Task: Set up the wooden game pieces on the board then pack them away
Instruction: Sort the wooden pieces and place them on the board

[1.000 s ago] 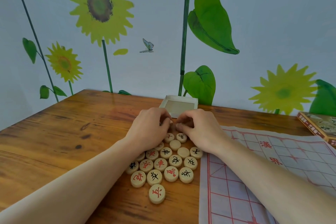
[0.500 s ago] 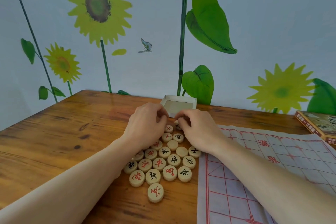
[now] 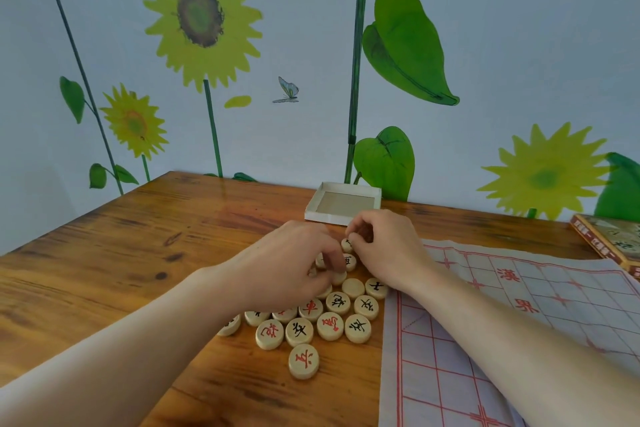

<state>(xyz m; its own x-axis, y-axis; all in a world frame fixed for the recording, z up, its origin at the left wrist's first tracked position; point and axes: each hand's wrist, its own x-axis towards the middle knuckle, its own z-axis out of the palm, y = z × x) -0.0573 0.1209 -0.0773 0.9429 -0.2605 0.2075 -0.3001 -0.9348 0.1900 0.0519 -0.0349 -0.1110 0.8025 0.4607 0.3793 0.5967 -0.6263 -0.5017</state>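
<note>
Several round wooden game pieces (image 3: pixel 303 360) with red or black characters lie bunched on the table, left of the cloth board (image 3: pixel 561 329) with its red grid. My left hand (image 3: pixel 284 267) is over the far part of the pile, its fingers curled down and pinching a piece (image 3: pixel 338 277). My right hand (image 3: pixel 388 250) is at the pile's far end and pinches another piece (image 3: pixel 347 245) between its fingertips. Both hands hide some of the pieces.
An open white box tray (image 3: pixel 341 216) stands just beyond the hands, against the sunflower wall. A printed box lid (image 3: pixel 613 239) lies at the right edge. The wooden table (image 3: pixel 121 270) stretches out to the left.
My left hand has come back from near the white tray toward me, onto the pile. My right hand has stayed at the pile's far end.
</note>
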